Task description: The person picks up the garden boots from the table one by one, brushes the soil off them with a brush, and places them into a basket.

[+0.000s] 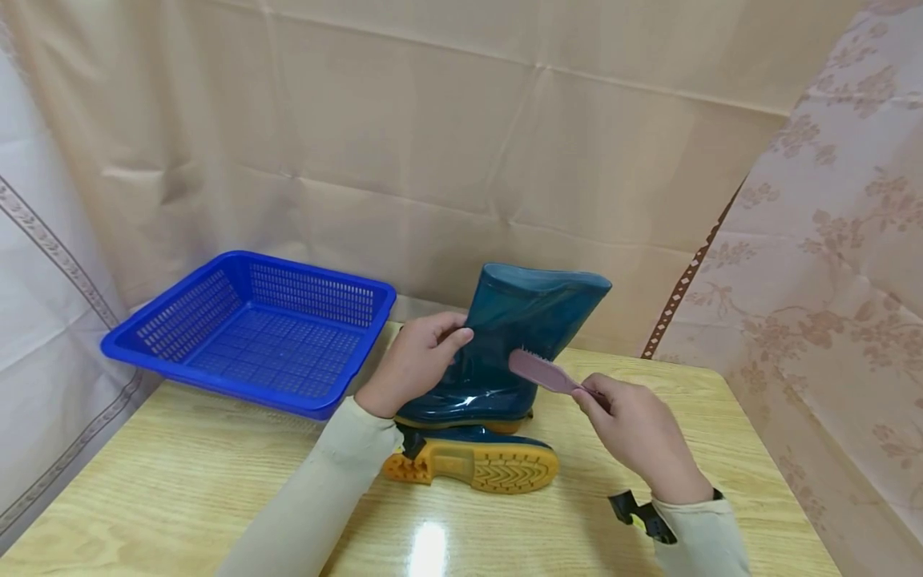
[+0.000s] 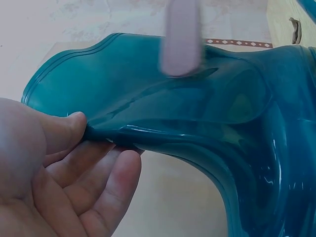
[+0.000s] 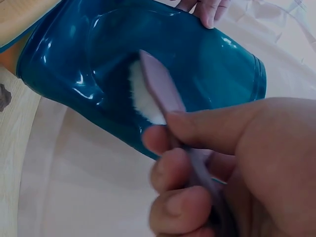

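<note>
A teal rubber boot (image 1: 505, 336) stands on the table with its shaft leaning to the right. My left hand (image 1: 421, 361) pinches the shaft's edge between thumb and fingers, as the left wrist view shows on the boot's thin rim (image 2: 113, 131). In my right hand (image 1: 638, 429) is a pinkish-purple brush (image 1: 541, 371), gripped by its handle. Its white bristles (image 3: 143, 96) lie against the side of the shaft in the right wrist view. A second boot lies on its side in front, its yellow sole (image 1: 497, 466) facing me.
A blue plastic basket (image 1: 248, 393) with perforated walls sits at the left of the wooden table (image 1: 238, 489). Beige cloth (image 1: 404, 160) hangs behind, and a flowered curtain (image 1: 829, 280) borders the right side. A small dark brown piece (image 3: 4, 97) shows at the right wrist view's left edge.
</note>
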Demonstrator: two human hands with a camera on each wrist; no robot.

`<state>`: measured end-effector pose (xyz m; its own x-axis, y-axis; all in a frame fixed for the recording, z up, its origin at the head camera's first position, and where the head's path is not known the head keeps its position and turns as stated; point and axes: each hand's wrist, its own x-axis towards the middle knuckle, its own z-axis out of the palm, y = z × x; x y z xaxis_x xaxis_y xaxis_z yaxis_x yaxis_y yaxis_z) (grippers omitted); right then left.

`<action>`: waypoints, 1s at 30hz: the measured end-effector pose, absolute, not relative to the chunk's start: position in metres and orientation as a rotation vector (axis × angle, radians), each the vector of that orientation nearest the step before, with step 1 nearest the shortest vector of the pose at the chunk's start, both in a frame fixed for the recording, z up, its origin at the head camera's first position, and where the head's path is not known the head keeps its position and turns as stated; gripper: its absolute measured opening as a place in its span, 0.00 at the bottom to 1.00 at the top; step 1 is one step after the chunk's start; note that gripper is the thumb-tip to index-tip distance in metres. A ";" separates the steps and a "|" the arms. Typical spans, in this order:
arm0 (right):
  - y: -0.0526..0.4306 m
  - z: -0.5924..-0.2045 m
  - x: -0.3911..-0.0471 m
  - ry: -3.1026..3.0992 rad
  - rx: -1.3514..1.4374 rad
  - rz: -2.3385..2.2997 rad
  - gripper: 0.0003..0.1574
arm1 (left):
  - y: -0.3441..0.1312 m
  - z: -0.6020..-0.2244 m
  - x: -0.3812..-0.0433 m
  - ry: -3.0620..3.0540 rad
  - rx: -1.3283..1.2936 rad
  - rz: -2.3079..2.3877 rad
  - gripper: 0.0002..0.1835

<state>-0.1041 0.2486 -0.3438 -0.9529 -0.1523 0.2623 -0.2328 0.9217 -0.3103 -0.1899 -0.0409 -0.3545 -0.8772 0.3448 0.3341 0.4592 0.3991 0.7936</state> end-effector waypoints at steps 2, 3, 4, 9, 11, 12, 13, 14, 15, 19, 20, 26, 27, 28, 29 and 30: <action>0.249 -0.345 -0.104 -2.888 0.293 0.497 0.08 | -0.041 -0.354 -0.190 -2.526 -0.728 -1.492 0.14; 0.250 -0.345 -0.104 -2.905 0.295 0.497 0.08 | -0.041 -0.354 -0.190 -2.523 -0.727 -1.494 0.14; 0.250 -0.346 -0.104 -2.921 0.299 0.498 0.07 | -0.041 -0.354 -0.189 -2.522 -0.727 -1.494 0.14; 0.251 -0.347 -0.103 -2.962 0.310 0.491 0.07 | -0.041 -0.354 -0.189 -2.520 -0.730 -1.492 0.14; 0.250 -0.346 -0.103 -2.939 0.320 0.480 0.07 | -0.041 -0.354 -0.189 -2.523 -0.730 -1.488 0.14; 0.250 -0.346 -0.103 -2.915 0.328 0.474 0.08 | -0.042 -0.354 -0.189 -2.523 -0.729 -1.487 0.14; 0.249 -0.345 -0.103 -2.884 0.334 0.470 0.08 | -0.042 -0.353 -0.189 -2.523 -0.729 -1.487 0.14; 0.248 -0.345 -0.103 -2.852 0.338 0.471 0.08 | -0.042 -0.354 -0.189 -2.525 -0.730 -1.487 0.14; 0.248 -0.344 -0.102 -2.821 0.339 0.478 0.09 | -0.042 -0.353 -0.189 -2.525 -0.731 -1.491 0.14; 0.245 -0.343 -0.101 -2.720 0.336 0.519 0.10 | -0.042 -0.353 -0.190 -2.527 -0.742 -1.499 0.15; 0.245 -0.342 -0.101 -2.709 0.334 0.525 0.10 | -0.042 -0.353 -0.190 -2.528 -0.744 -1.496 0.15; 0.245 -0.343 -0.103 -2.727 0.333 0.524 0.11 | -0.042 -0.352 -0.190 -2.522 -0.745 -1.487 0.14; 0.246 -0.343 -0.103 -2.735 0.330 0.526 0.11 | -0.042 -0.353 -0.190 -2.520 -0.746 -1.486 0.14; 0.246 -0.343 -0.104 -2.742 0.326 0.530 0.11 | -0.042 -0.353 -0.190 -2.520 -0.747 -1.485 0.14; 0.246 -0.344 -0.104 -2.750 0.322 0.534 0.11 | -0.042 -0.353 -0.190 -2.519 -0.746 -1.483 0.14; 0.246 -0.344 -0.104 -2.760 0.316 0.537 0.11 | -0.043 -0.353 -0.190 -2.519 -0.747 -1.483 0.14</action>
